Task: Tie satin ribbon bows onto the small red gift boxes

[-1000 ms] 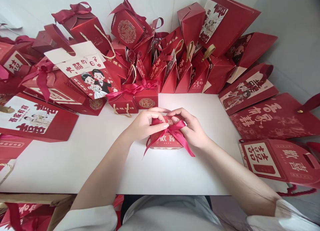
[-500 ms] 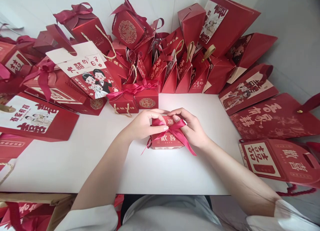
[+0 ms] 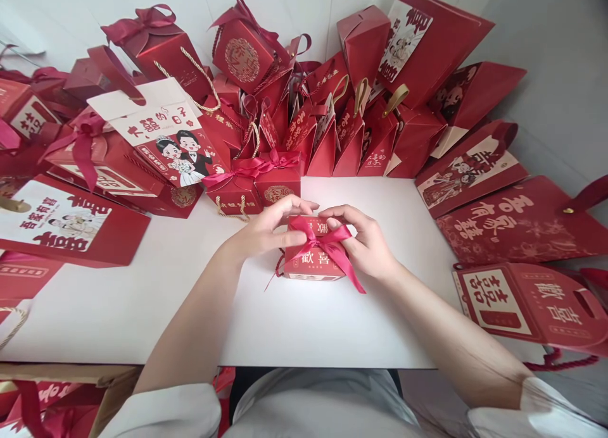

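Note:
A small red gift box (image 3: 297, 267) with gold lettering sits on the table before me, tied with a magenta ribbon bow (image 3: 317, 240). At the box's left, my left hand (image 3: 273, 229) has its thumb by the left bow loop, with the index finger raised apart from it. My right hand (image 3: 363, 242) curves along the right side, fingers bent and spread over the top edge, against the right loop. One ribbon tail hangs down the box's right front. A dark red cord shows at its left side.
Red gift boxes (image 3: 278, 178) with bows stand just behind. Several upright red bags (image 3: 349, 140) line the back. More bags lie right, including a flat handled one (image 3: 536, 305). A bride-and-groom bag (image 3: 166, 134) leans left. A cardboard carton (image 3: 114, 394) sits below the table's front edge.
My left thumb and index finger have parted and drawn back from the bow's left loop, which now shows more fully. The box has shifted slightly left. My right hand stays nearly still.

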Demonstrator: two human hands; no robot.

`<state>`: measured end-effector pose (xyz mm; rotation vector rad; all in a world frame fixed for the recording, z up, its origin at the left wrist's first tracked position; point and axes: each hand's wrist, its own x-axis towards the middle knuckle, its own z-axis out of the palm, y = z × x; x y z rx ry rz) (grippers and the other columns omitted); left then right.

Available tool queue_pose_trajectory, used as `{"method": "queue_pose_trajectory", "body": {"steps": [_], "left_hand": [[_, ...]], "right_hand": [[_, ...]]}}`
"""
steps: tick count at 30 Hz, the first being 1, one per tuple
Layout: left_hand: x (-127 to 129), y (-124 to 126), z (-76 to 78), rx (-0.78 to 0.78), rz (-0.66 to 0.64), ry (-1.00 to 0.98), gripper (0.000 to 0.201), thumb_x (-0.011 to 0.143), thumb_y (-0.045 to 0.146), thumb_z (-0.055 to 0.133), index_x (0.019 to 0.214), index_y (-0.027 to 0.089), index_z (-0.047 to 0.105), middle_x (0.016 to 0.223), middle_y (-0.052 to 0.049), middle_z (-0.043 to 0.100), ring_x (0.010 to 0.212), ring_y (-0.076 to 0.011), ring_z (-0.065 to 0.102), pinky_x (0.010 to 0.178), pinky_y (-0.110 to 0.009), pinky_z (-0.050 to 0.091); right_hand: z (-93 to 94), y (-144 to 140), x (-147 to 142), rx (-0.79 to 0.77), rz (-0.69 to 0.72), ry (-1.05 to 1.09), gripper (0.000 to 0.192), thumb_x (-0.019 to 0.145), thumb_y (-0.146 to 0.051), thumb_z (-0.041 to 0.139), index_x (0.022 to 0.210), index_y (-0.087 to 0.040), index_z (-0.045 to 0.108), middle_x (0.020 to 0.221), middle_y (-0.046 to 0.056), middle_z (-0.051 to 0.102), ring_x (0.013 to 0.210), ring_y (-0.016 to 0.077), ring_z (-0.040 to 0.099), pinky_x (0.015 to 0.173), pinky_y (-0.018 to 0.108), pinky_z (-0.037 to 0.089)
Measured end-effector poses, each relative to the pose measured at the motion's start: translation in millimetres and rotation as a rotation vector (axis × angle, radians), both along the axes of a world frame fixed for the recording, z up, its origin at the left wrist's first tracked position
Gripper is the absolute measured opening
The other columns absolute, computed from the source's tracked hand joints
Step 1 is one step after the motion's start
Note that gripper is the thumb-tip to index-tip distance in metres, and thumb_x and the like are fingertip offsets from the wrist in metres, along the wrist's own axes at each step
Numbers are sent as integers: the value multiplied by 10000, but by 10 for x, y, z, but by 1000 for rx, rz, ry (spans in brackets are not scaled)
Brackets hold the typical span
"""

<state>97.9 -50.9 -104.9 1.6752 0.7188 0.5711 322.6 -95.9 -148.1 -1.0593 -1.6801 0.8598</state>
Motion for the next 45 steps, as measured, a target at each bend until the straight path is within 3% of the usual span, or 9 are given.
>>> {"method": "queue_pose_trajectory", "body": {"steps": [4, 8, 12, 18, 22, 28, 33, 41, 45], "left_hand": [[-130, 19, 21, 96, -145, 187, 1143, 496, 373, 922, 1480, 340, 342, 1547, -120, 375, 1427, -331, 383, 1084, -452, 435], [-151, -15, -25, 5, -177, 317, 1369, 523, 259, 901, 1567, 367, 22, 1507, -153, 447, 1259, -315, 583, 883, -392, 565], [-63, -66, -110, 10, -103, 340, 1379, 558, 264, 878, 1569, 340, -57, 1443, -174, 520, 1010, -286, 716, 767, -362, 586], [72, -57, -217, 189, -32, 302, 1228, 558, 358, 877, 1553, 257, 164, 1472, -191, 475, 1275, -337, 559, 954, -421, 535], [112, 30, -326, 268, -4, 196, 1007, 626, 349, 829, 1465, 191, 295, 1474, -192, 458, 1339, -319, 492, 1085, -439, 447], [43, 163, -457, 315, 112, 21, 1003, 628, 266, 810, 1469, 181, 270, 1513, -214, 396, 1389, -340, 425, 1116, -456, 410], [-26, 177, -401, 269, 110, -16, 1037, 643, 309, 810, 1508, 216, 247, 1550, -191, 350, 1431, -341, 369, 1109, -440, 429], [15, 21, -228, 550, 148, 182, 1008, 754, 95, 587, 1582, 262, 37, 1644, -106, 172, 1509, -283, 201, 1231, -470, 221], [33, -32, -74, 785, 272, 218, 825, 779, 37, 480, 1548, 239, 257, 1557, -93, 377, 1444, -230, 349, 1209, -399, 287]], "right_hand": [[3, -3, -3, -22, -66, 17, 179, 987, -352, 544, 1058, -238, 661, 1062, 19, 684, 953, 176, 635, 887, 319, 486], [1, 16, 11, -55, -148, 57, 193, 974, -382, 557, 1024, -223, 654, 1041, 32, 686, 925, 186, 640, 862, 331, 498], [-9, 63, 44, -92, -197, 107, 199, 941, -403, 603, 989, -215, 647, 1001, 32, 690, 878, 185, 648, 810, 322, 507], [-48, 163, 146, -119, -258, 163, 250, 905, -451, 640, 955, -206, 639, 963, 35, 684, 835, 185, 634, 788, 329, 498], [-93, 237, 270, -119, -53, 243, 325, 874, -418, 679, 1131, -239, 595, 1174, 50, 639, 1025, 212, 617, 930, 366, 485], [-172, 312, 359, -156, 265, 362, 766, 836, -661, 603, 1480, -346, 330, 1553, 56, 346, 1404, 280, 384, 1120, 476, 393], [-234, 305, 296, -118, 318, 198, 1216, 698, -458, 851, 1571, -358, 9, 1607, 118, 203, 1435, 282, 339, 1152, 502, 337], [-375, 286, 166, 11, 146, 172, 1060, 754, -281, 800, 1564, -314, 117, 1515, 149, 308, 1303, 263, 493, 1064, 434, 469], [-295, 278, 188, 116, 68, 126, 1067, 723, -269, 809, 1554, -334, 143, 1500, 119, 337, 1330, 281, 457, 1114, 466, 414]]}}
